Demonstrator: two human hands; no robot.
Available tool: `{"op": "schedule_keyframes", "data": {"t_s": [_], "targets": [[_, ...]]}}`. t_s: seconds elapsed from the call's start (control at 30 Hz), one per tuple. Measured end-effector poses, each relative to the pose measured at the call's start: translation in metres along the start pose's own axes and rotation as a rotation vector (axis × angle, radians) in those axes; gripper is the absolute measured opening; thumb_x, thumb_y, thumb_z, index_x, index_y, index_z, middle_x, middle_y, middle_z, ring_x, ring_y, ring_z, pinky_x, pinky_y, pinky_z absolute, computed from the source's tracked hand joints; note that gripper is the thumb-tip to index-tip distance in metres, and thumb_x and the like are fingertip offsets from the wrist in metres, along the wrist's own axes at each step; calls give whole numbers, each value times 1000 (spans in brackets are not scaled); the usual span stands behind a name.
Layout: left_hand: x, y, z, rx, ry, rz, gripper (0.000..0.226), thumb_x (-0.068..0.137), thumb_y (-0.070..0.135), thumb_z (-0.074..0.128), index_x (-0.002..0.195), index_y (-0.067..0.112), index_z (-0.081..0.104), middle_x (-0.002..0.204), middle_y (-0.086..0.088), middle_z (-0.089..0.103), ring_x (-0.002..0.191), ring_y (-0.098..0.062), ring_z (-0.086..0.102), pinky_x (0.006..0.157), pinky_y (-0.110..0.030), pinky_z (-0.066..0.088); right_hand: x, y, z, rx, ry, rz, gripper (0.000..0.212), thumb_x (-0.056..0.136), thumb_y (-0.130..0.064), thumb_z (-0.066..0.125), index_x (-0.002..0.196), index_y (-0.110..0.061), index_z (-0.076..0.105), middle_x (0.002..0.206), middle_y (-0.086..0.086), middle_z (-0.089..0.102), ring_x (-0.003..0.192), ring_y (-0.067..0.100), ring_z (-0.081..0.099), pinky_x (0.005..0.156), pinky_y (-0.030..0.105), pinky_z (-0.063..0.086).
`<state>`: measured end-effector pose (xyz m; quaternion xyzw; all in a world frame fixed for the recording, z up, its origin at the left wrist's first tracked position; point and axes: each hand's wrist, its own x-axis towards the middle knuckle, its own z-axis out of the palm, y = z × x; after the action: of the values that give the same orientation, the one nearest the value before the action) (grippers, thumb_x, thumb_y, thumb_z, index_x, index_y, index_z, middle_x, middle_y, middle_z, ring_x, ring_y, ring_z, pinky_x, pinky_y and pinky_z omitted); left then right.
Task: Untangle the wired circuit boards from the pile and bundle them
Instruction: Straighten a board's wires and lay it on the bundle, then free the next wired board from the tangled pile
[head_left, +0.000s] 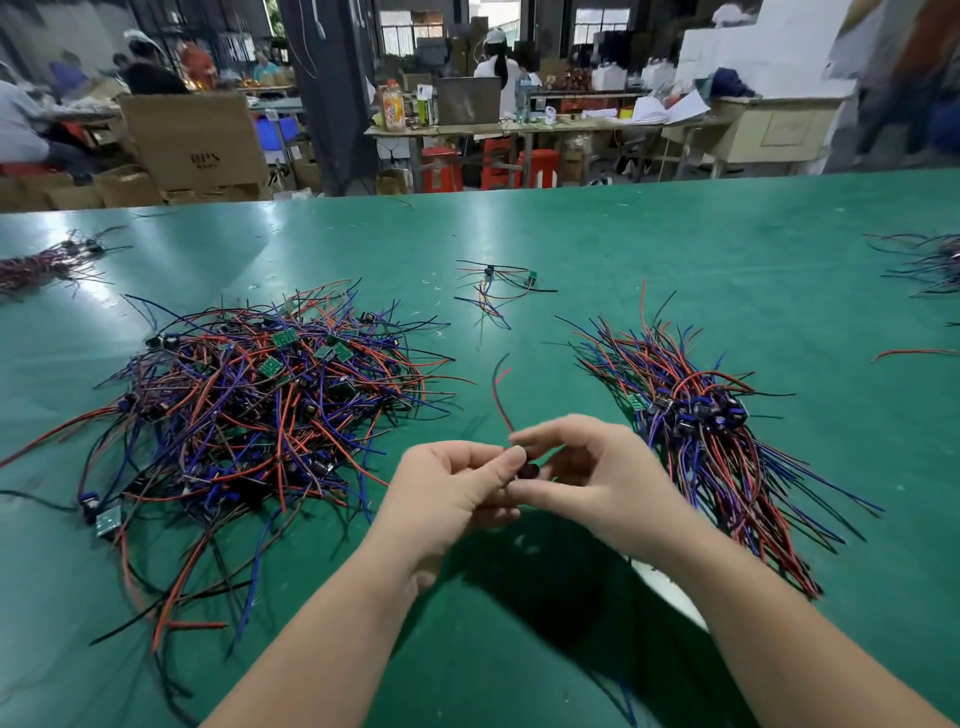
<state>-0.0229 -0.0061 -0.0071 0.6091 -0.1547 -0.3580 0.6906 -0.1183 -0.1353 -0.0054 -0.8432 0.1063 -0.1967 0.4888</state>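
A worker's left hand (447, 493) and right hand (597, 478) meet near the middle of a green table (623, 234), both pinching a small dark component (529, 470) whose red and black leads (501, 384) rise beyond the fingers. The tangled pile of wired circuit boards (260, 405) sprawls to the left; a straighter bundle (701, 415) lies right, and one loose wired board (493, 283) sits farther off

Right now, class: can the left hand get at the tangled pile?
Probably yes: the tangled pile lies close beside the left hand, with only bare table between, though that hand now pinches a small dark part.
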Motion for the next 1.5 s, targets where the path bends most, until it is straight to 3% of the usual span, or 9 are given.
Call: {"op": "schedule_keyframes", "data": {"t_s": [0.17, 0.27, 0.33, 0.43, 0.5, 0.63, 1.1, 1.33, 1.5], "targets": [[1, 6, -1, 16, 20, 92, 17, 87, 23, 62, 82, 11, 72, 84, -9, 74, 73, -18, 71, 62, -24, 58, 4, -2, -10, -215, 400, -213, 32, 73, -8, 80, 103, -13, 73, 86, 1, 65, 69, 10, 61, 72, 17, 50], [7, 10, -22, 670, 420, 401, 8, 88, 18, 65, 89, 23, 71, 103, -3, 70, 98, -19, 63, 84, -18, 46, 9, 7, -44, -458, 693, -101, 35, 78, -12, 76, 112, -8, 69, 97, 9, 64, 84, 20, 59, 85, 21, 41], [9, 8, -35, 1145, 647, 494, 24, 85, 24, 64, 108, 28, 68, 135, -9, 50, 127, -25, 39, 105, -32, 29, 11, 16, -62, -637, 659, 151, 42, 81, -19, 72, 121, -11, 64, 121, 20, 55, 108, 33, 51, 96, 28, 32], [13, 4, -52, 1455, 740, 187, 42, 86, 38, 58, 127, 33, 54, 151, -18, 25, 140, -31, 14, 113, -47, 11, 11, 22, -63, -747, 557, 409, 56, 80, -28, 72, 133, -23, 54, 145, 22, 27, 128, 40, 28, 106, 47, 26], [16, 4, -60, 1595, 732, 44, 38, 89, 42, 52, 125, 30, 55, 143, -11, 39, 135, -31, 26, 112, -49, 9, 11, 20, -55, -730, 581, 317, 51, 80, -25, 70, 129, -24, 57, 144, 18, 30, 126, 38, 29, 104, 48, 27], [17, 14, -72, 1566, 812, 74, 28, 88, 41, 52, 110, 30, 65, 108, -1, 57, 112, -28, 47, 96, -41, 25, 11, 17, -36, -669, 500, 207, 41, 80, -21, 69, 121, -24, 63, 135, 12, 40, 121, 34, 35, 102, 40, 28], [22, 15, -74, 1259, 698, 29, 36, 79, 17, 51, 105, 39, 62, 107, 8, 65, 106, -22, 52, 88, -37, 23, 10, 17, -22, -501, 353, 138, 25, 81, -12, 68, 105, -19, 70, 117, 5, 51, 114, 23, 46, 99, 29, 32], [20, 5, -73, 1652, 724, -25, 33, 84, 57, 53, 108, 37, 62, 116, -3, 49, 114, -29, 39, 96, -41, 22, 9, 16, -20, -458, 340, 115, 23, 82, -10, 66, 102, -20, 70, 107, -4, 51, 100, 9, 47, 85, 12, 26], [21, 17, -77, 1379, 745, 84, 30, 80, 55, 64, 102, 34, 71, 94, 9, 58, 109, -24, 49, 91, -40, 25, 8, 16, -20, -441, 334, 117, 22, 84, -10, 64, 102, -21, 70, 106, -5, 53, 96, 5, 45, 85, 15, 30]]}}
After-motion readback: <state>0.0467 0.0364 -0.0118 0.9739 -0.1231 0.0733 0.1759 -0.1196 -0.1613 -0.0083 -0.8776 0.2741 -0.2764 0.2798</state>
